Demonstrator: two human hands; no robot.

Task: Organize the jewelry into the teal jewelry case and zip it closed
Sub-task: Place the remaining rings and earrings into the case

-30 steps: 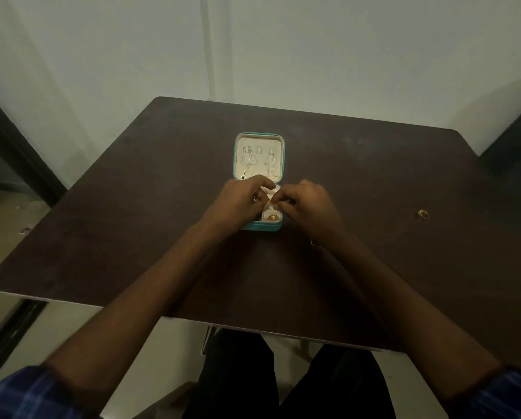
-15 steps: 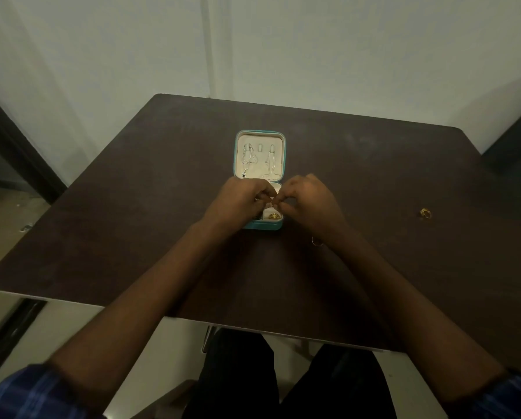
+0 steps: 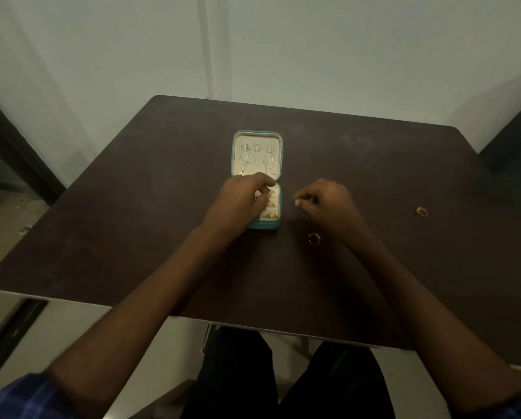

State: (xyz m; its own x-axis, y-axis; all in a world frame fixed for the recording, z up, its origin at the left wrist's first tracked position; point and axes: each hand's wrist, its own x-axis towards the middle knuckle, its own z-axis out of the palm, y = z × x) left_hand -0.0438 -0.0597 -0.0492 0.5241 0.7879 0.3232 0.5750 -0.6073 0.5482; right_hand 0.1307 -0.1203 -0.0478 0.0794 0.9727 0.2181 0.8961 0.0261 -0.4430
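The left hand (image 3: pixel 238 204) rests curled over the open teal case (image 3: pixel 256 179); whether it pinches anything I cannot tell. The right hand (image 3: pixel 328 204), fingers curled on nothing visible, hovers just right, a ring (image 3: pixel 314 238) near it.

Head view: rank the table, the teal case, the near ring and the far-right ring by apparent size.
1. Table
2. Teal case
3. Near ring and far-right ring: both tiny and look alike, and they lie at different distances from the camera, so I won't rank them.
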